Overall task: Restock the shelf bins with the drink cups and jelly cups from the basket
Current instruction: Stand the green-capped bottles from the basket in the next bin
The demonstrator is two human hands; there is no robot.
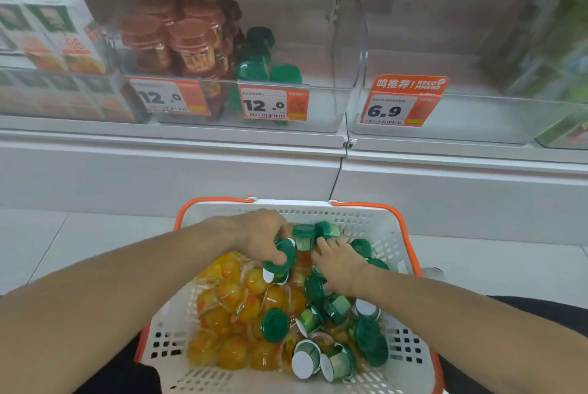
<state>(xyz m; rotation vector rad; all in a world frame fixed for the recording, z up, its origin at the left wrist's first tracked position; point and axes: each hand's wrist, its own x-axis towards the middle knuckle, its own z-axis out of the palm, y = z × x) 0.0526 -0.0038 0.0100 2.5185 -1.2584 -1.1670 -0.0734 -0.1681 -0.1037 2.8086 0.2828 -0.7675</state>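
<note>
Reaching into white perforated plastic basket with orange handles [375, 222]; both hands among green-lidded drink cups.

Left hand [264, 241] is curled around one green-lidded drink cup [281, 258], held at the heap's far middle. Right hand [340, 263] is laid with loosely spread fingers on the adjacent cups; nothing is seen gripped by it. Yellow-orange clear jelly cups [235, 307] are heaped below the left hand. Clear plastic shelf bin [318, 107], partly stocked with like cups, is located above, well apart.
</note>
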